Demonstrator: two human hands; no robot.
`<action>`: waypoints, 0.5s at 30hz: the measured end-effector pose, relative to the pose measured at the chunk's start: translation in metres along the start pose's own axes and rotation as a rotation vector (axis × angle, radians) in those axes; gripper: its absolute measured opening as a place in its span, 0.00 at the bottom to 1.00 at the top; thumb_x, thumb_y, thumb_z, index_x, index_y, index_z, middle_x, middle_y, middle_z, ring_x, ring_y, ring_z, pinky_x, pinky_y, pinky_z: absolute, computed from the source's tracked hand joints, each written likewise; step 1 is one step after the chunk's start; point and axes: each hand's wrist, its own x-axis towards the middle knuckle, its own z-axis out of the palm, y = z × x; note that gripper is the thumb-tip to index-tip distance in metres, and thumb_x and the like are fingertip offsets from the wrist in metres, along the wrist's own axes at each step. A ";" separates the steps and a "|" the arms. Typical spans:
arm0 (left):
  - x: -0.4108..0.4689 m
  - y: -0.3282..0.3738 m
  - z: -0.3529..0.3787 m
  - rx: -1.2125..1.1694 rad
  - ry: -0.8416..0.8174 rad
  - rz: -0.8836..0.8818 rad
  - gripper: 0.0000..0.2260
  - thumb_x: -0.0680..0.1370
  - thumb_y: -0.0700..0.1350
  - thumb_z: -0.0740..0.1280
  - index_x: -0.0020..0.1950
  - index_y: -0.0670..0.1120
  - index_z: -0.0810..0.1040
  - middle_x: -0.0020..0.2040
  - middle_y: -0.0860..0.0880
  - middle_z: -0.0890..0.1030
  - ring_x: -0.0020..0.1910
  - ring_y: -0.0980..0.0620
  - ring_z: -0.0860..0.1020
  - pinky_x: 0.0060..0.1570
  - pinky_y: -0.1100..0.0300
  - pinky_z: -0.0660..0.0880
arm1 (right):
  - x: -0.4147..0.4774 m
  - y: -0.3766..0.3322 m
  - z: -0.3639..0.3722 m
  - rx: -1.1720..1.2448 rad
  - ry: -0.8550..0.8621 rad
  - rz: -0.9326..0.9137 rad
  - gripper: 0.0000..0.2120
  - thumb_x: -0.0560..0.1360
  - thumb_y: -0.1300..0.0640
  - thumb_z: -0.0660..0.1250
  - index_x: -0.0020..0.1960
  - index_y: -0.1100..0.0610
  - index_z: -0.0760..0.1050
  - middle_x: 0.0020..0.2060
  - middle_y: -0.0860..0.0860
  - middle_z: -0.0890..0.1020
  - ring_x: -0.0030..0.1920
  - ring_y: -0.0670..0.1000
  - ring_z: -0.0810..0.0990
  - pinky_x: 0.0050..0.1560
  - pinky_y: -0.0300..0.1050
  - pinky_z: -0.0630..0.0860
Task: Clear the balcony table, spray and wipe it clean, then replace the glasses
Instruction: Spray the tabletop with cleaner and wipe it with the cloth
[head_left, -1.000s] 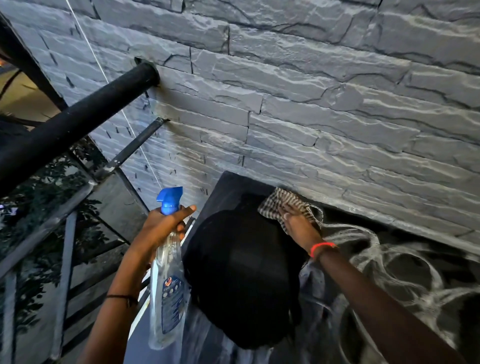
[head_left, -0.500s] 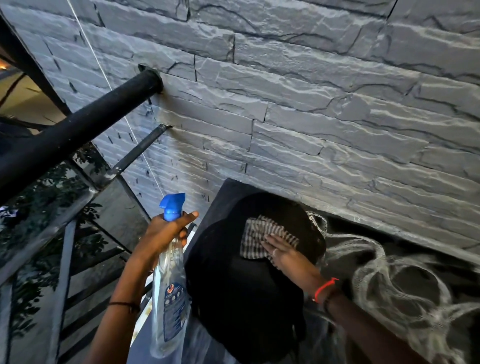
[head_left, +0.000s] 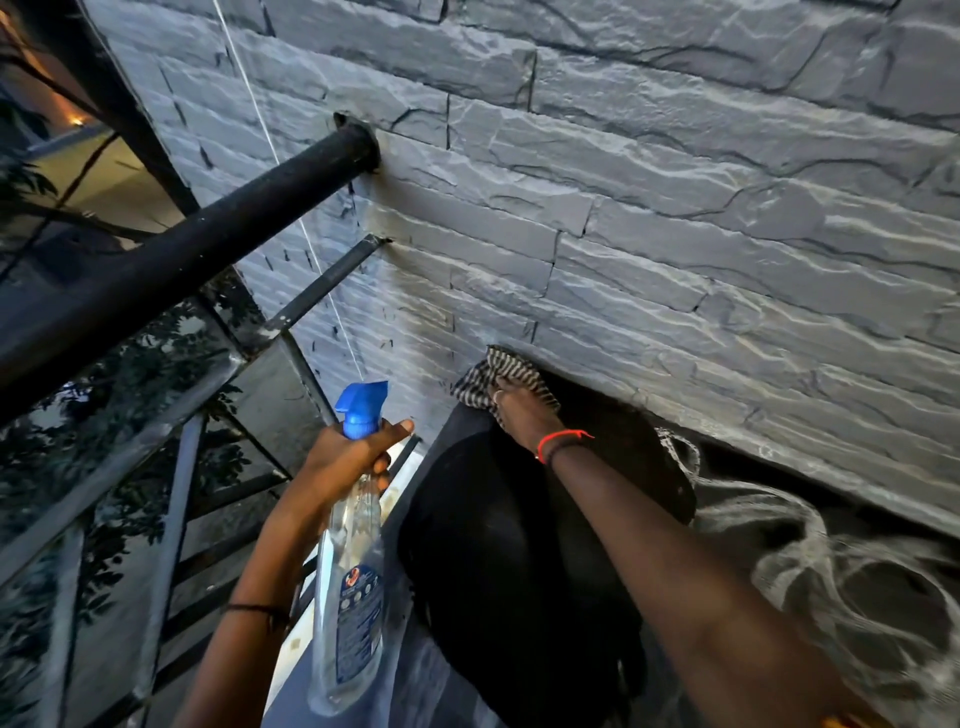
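Note:
The dark glossy balcony table (head_left: 524, 561) runs along the stone wall, with white soapy streaks (head_left: 810, 571) swirled over its right part. My right hand (head_left: 519, 410) presses a checked cloth (head_left: 483, 379) flat on the table's far left corner, right against the wall. My left hand (head_left: 348, 457) hangs left of the table edge, wrapped around the neck of a clear spray bottle (head_left: 353, 582) with a blue trigger head; the bottle points upward. No glasses are in view.
A grey stone-clad wall (head_left: 675, 234) rises directly behind the table. A thick black handrail (head_left: 197, 260) and metal railing bars (head_left: 171, 519) close off the left side, with foliage beyond. A thin white cord (head_left: 291, 208) runs down the wall.
My right hand slid the cloth from the middle of the wiped patch back up to the far corner by the wall. The left hand kept holding the bottle nearly still.

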 end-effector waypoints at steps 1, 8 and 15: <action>-0.001 0.001 -0.002 0.003 0.001 -0.002 0.16 0.74 0.47 0.72 0.31 0.45 0.68 0.24 0.47 0.68 0.23 0.51 0.70 0.23 0.64 0.69 | 0.001 -0.012 0.001 -0.012 -0.010 -0.036 0.18 0.77 0.66 0.55 0.65 0.66 0.69 0.68 0.63 0.68 0.70 0.58 0.63 0.71 0.40 0.49; -0.007 0.002 -0.007 -0.017 0.026 -0.028 0.15 0.73 0.46 0.72 0.34 0.45 0.68 0.26 0.46 0.69 0.23 0.51 0.70 0.23 0.62 0.71 | -0.090 -0.048 0.037 -0.051 -0.071 -0.432 0.17 0.74 0.62 0.60 0.60 0.64 0.76 0.60 0.56 0.79 0.65 0.55 0.73 0.73 0.45 0.49; -0.012 0.004 -0.010 -0.020 0.024 -0.013 0.15 0.73 0.47 0.72 0.34 0.45 0.68 0.26 0.46 0.69 0.23 0.51 0.71 0.24 0.63 0.71 | -0.164 0.015 0.011 0.037 0.018 -0.235 0.24 0.76 0.55 0.50 0.70 0.59 0.67 0.71 0.54 0.66 0.73 0.52 0.58 0.70 0.31 0.42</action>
